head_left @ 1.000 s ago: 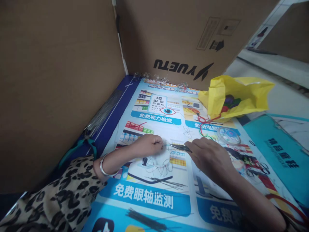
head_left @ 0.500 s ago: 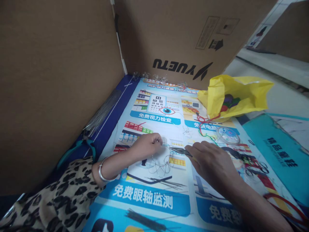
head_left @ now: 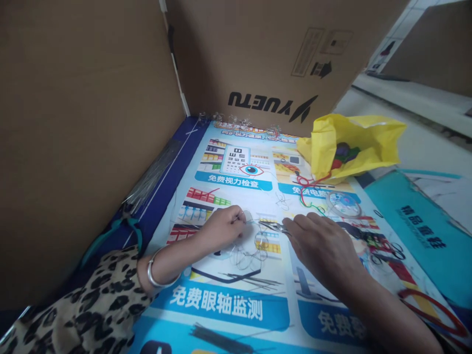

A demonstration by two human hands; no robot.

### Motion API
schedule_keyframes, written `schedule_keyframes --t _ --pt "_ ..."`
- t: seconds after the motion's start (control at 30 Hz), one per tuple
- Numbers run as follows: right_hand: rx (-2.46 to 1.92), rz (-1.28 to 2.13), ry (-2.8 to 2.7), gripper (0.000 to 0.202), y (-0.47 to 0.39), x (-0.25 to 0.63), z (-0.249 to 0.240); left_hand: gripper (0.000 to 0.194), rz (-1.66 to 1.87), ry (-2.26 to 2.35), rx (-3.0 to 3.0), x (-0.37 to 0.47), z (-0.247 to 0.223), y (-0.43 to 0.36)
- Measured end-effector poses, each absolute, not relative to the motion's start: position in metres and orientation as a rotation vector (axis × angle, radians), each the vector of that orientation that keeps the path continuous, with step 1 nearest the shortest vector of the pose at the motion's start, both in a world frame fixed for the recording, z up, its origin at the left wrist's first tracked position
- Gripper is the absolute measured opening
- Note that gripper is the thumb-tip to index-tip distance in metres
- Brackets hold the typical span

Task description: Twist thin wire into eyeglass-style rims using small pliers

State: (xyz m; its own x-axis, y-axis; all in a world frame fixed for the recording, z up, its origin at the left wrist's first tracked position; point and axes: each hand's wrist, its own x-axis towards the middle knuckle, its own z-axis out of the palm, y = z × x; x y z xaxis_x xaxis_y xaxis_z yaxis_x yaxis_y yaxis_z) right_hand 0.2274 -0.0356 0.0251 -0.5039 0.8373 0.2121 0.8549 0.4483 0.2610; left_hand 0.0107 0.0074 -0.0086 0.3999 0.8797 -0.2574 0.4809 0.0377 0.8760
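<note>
My left hand (head_left: 225, 226) is closed, its thumb and finger pinching thin wire (head_left: 262, 243) bent into several loops that hang over the printed sheet. In my right hand (head_left: 319, 242) are pliers (head_left: 273, 226), gripped round the handles, which my fingers mostly hide. The plier jaws point left towards the left fingertips and lie at the wire; whether they clamp it I cannot tell. Below the hands, several dark straight wires (head_left: 254, 281) rest on the sheet.
Cardboard walls (head_left: 206, 59) stand left and behind. A yellow bag (head_left: 372, 147) holds dark, green and red items. Teal-handled pliers (head_left: 127, 227) lie left beside a wire bundle (head_left: 153, 172). Further right are a clear spool (head_left: 343, 204), red cord (head_left: 435, 314) and a teal box (head_left: 420, 231).
The view has shifted slightly, moving the scene a little left. The pliers have turned a bit in my right hand, and the wire loops hang differently. Both hands stay close together.
</note>
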Motion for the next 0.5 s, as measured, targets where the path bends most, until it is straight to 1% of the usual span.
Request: schedule_keyframes --t 0.2,0.5 --pt "-1.506 -0.524 -2.626 0.015 -0.0358 0.2280 0.0253 0.008 0.424 1.164 1.491 0.0106 -0.0093 0.0092" --pt "-1.539 -0.442 -2.643 0.013 -0.0347 0.2303 0.0214 0.006 0.410 1.129 1.452 0.0114 -0.0051 0.0094"
